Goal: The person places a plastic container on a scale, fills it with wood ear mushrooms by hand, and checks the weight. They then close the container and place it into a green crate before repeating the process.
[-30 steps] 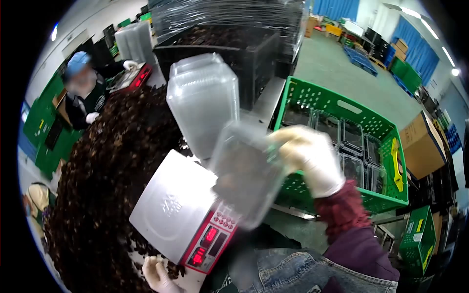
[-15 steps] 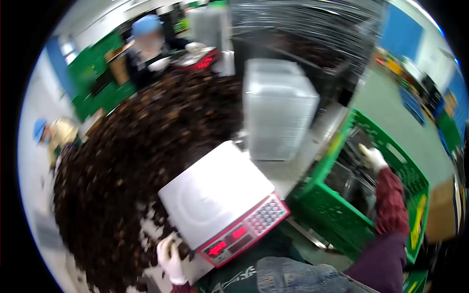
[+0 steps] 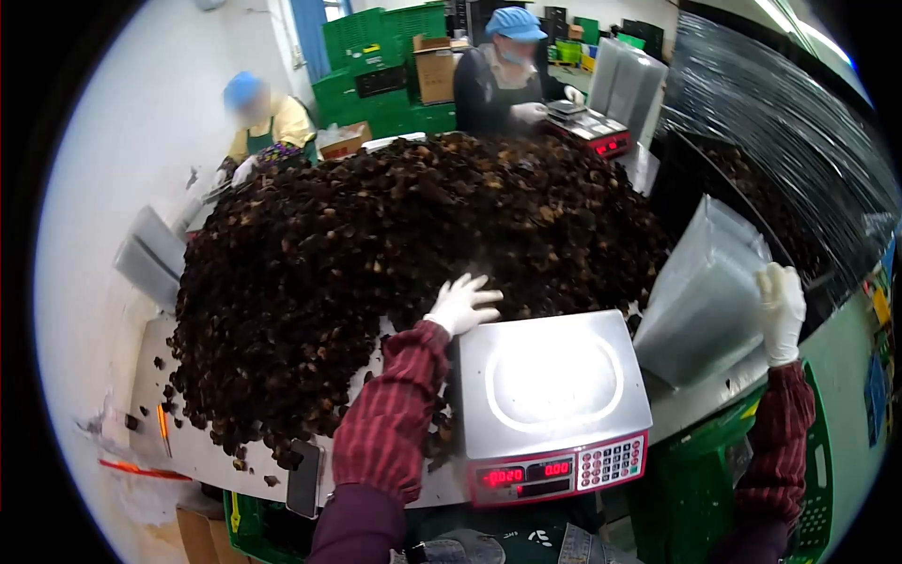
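Observation:
My left hand (image 3: 465, 305), in a white glove, is open with fingers spread. It reaches over the near edge of a large heap of dark brown, dried, leathery pieces (image 3: 413, 216) that look like wood ear fungus. Right of it stands a scale (image 3: 550, 376) with a bare metal plate, red trim and lit red digits. My right hand (image 3: 782, 310), also gloved, is at the right edge of a stack of clear plastic containers (image 3: 700, 301). Its fingers are bent and appear closed on a container's rim; the fingertips are partly hidden.
A green crate (image 3: 691, 479) stands below my right arm. A phone (image 3: 303, 479) and an orange-handled tool (image 3: 163, 430) lie on the left of the table. Across the heap, one person (image 3: 498, 89) works at another scale (image 3: 601, 136); a second person (image 3: 272, 127) is at left.
My view has swung up and to the right. My right hand has come out of the green crate to the container stack. My left hand has moved from the scale's left corner to the heap.

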A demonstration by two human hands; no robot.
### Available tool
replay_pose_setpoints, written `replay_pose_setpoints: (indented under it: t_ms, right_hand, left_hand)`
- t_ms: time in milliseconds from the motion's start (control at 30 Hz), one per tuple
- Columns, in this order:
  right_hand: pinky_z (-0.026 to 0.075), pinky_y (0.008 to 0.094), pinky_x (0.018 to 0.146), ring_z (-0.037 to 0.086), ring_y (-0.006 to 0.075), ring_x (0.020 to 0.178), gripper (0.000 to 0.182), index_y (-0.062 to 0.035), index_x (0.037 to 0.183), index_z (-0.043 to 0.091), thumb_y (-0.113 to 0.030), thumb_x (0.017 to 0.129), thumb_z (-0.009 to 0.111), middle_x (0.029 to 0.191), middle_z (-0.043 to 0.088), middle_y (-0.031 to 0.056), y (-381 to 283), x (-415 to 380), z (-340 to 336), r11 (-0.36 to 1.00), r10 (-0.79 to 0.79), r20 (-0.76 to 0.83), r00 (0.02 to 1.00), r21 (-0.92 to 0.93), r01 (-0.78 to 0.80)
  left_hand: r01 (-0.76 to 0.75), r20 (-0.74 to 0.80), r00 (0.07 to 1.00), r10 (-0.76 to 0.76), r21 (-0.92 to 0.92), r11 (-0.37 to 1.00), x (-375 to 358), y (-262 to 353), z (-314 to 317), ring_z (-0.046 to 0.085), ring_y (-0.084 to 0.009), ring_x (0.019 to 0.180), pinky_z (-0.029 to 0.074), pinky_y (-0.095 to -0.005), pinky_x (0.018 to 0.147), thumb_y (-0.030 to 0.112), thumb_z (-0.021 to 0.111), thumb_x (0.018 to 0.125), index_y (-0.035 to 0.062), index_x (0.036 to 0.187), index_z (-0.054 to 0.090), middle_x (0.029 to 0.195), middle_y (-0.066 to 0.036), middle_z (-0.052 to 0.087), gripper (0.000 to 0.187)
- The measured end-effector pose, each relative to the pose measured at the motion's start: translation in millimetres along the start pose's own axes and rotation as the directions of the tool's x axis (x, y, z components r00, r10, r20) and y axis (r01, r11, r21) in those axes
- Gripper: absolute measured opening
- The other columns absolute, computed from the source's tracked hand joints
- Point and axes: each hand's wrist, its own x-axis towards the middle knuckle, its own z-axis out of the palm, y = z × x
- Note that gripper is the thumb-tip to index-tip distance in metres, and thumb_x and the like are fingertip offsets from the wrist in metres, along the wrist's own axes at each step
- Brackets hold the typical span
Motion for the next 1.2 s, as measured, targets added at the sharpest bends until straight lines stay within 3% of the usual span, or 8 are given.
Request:
replay_pose_setpoints:
  t_ms: [33,67,200,500,733,867,1000,1200]
  right_hand:
    - [0.045,0.0396,0.064,0.057,0.0355,0.075,0.017,-0.0013,0.086,0.060,-0.017,0.093,0.056,0.082,0.058,0.0170,-8,4,16,1.000,-0.007,0.116,0.993,0.006,0.006]
    - [0.044,0.0421,0.062,0.056,0.0379,0.072,0.021,-0.0022,0.083,0.060,-0.019,0.094,0.053,0.079,0.058,0.0182,-17,6,28,1.000,-0.019,0.231,0.973,0.014,0.016]
    - [0.037,0.0482,0.056,0.052,0.0424,0.063,0.049,0.0001,0.070,0.056,-0.036,0.099,0.041,0.066,0.053,0.0227,-9,8,30,0.988,0.068,0.428,0.901,0.099,-0.122]
    - [0.035,0.0451,0.054,0.044,0.0423,0.056,0.062,0.0059,0.068,0.051,-0.044,0.101,0.034,0.063,0.043,0.0261,-2,3,39,0.970,0.064,0.460,0.886,0.181,-0.163]
    - [0.034,0.0419,0.054,0.036,0.0357,0.054,0.057,0.0057,0.071,0.046,-0.040,0.102,0.033,0.062,0.035,0.0226,9,-2,45,0.958,0.056,0.451,0.891,0.226,-0.175]
    - [0.039,0.0410,0.058,0.044,0.0422,0.061,0.052,0.0071,0.080,0.055,-0.036,0.102,0.037,0.070,0.046,0.0277,10,5,39,0.956,0.113,0.571,0.813,0.161,-0.245]
    - [0.035,0.0401,0.055,0.034,0.0332,0.055,0.055,0.0066,0.076,0.051,-0.039,0.102,0.035,0.062,0.041,0.0221,8,5,39,0.956,0.102,0.552,0.828,0.177,-0.235]
    - [0.032,0.0388,0.053,0.027,0.0237,0.054,0.060,0.0057,0.070,0.045,-0.044,0.102,0.032,0.059,0.031,0.0153,20,1,46,0.939,0.093,0.548,0.831,0.228,-0.256]
  left_hand:
    - [0.161,0.176,0.975,-0.135,-0.141,0.977,2,-8,2,0.028,-0.0370,0.136,0.026,-0.0652,0.103,0.050,0.059,0.081,0.0314,0.122,0.061,0.144,-0.009,0.041,0.045]
    - [0.100,0.135,0.987,-0.086,-0.097,0.990,-6,-21,2,0.037,-0.0373,0.130,0.036,-0.0474,0.104,0.046,0.061,0.082,0.0237,0.118,0.064,0.140,-0.011,0.046,0.042]
    - [0.204,0.123,0.973,-0.195,-0.066,0.977,-71,-51,4,0.047,-0.0305,0.120,0.042,-0.0431,0.097,0.039,0.064,0.074,0.0167,0.109,0.067,0.123,-0.011,0.057,0.041]
    - [0.145,0.272,0.950,-0.151,0.042,0.989,-187,-30,-56,0.041,-0.0382,0.127,0.039,-0.0505,0.099,0.046,0.070,0.076,0.0308,0.134,0.050,0.137,-0.017,0.044,0.063]
    - [0.147,-0.243,0.962,-0.121,0.089,0.985,-44,-91,-45,0.030,-0.0441,0.133,0.031,-0.0564,0.105,0.041,0.069,0.077,0.0283,0.135,0.049,0.146,-0.020,0.034,0.062]
    - [0.461,0.097,0.866,-0.490,0.221,0.859,-11,-82,-16,0.028,-0.0398,0.135,0.029,-0.0647,0.100,0.056,0.069,0.067,0.0313,0.134,0.050,0.141,-0.015,0.040,0.073]
    - [0.282,0.219,0.917,-0.334,0.237,0.930,-40,-50,16,0.044,-0.0355,0.117,0.045,-0.0502,0.089,0.047,0.067,0.073,0.0235,0.113,0.067,0.124,-0.008,0.052,0.047]
    - [0.136,0.424,0.894,-0.145,0.051,0.989,-133,-19,-30,0.047,-0.0411,0.116,0.045,-0.0477,0.093,0.045,0.068,0.078,0.0276,0.128,0.057,0.136,-0.017,0.044,0.055]
